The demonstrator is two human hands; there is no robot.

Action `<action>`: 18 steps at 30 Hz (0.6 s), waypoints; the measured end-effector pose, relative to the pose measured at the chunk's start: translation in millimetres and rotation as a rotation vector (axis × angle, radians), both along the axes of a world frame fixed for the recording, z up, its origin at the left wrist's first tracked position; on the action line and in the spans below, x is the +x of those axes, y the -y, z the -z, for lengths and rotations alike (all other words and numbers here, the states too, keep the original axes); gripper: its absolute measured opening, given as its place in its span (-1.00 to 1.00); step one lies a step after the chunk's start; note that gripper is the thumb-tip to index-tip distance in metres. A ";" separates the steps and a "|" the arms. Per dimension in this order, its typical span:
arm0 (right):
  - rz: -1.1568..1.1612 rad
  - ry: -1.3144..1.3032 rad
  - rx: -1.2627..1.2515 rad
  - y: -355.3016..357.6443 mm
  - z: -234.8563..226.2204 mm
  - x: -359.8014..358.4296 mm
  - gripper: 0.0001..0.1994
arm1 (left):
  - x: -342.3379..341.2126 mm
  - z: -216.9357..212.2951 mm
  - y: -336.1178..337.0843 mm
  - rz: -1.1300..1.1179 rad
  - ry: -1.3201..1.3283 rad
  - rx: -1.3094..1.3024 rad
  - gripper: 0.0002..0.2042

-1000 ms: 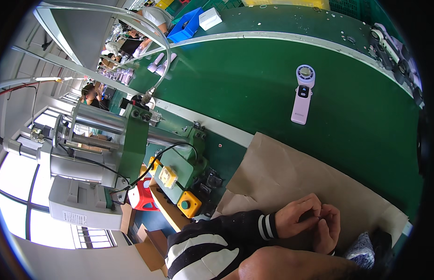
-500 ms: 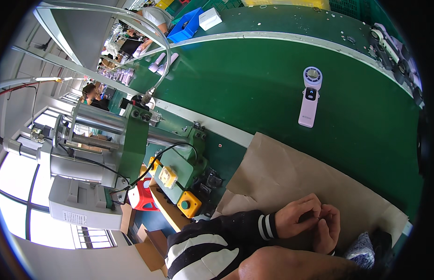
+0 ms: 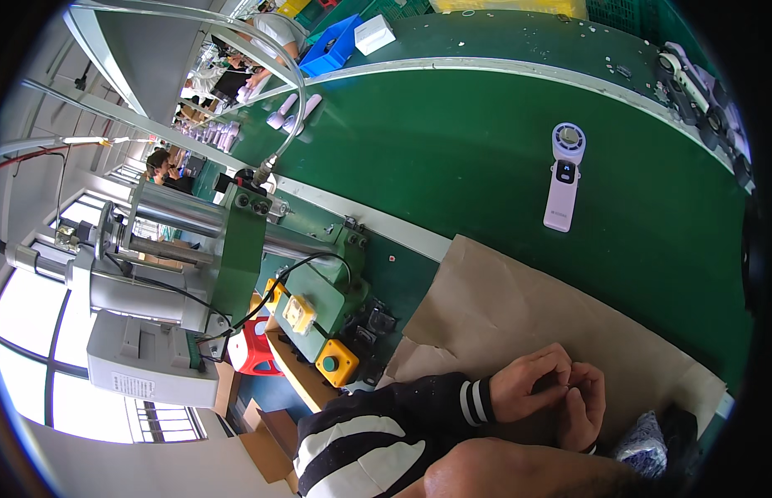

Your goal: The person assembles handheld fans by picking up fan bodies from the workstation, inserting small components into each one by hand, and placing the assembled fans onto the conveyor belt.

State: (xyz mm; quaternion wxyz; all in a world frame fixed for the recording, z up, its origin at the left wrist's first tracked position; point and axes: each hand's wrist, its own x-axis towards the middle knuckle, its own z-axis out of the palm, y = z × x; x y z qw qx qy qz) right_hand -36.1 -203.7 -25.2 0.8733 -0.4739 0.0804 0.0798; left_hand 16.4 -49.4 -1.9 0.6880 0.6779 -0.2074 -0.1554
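My left hand, in a dark sleeve with a white-striped cuff, rests over brown paper with its fingers curled. Close against it, my right hand is bent inward, thumb and fingertips meeting those of the left. Both look closed; whatever is between the fingertips, if anything, is too small or hidden. Beyond the hands, a pale pink handheld fan with a round lilac head lies on the green belt, touched by neither hand. The brown paper covers the near work surface.
A green-and-silver press stands at left, with a yellow button box beside it. More fans lie far left on the belt. A blue bin and white box sit beyond. A clear plastic bag is by my right hand.
The pink fan has shifted a little to the right along the belt, and the far fans likewise. My hands have stayed in practically the same place.
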 end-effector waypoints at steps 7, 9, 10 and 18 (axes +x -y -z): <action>-0.001 0.012 -0.007 -0.3 0.4 -0.2 -0.66 | -0.5 3.0 0.1 -0.002 0.010 -0.006 -0.81; -0.001 0.016 -0.008 0.0 1.2 -0.3 -0.66 | -0.7 4.4 0.1 -0.004 0.012 -0.011 -0.80; -0.003 0.017 -0.009 0.4 1.9 -0.4 -0.66 | -0.8 5.1 0.0 -0.003 0.015 -0.010 -0.81; -0.023 -0.022 0.077 0.5 -2.2 0.4 -0.67 | -0.9 0.8 -1.9 0.020 -0.079 -0.021 -0.87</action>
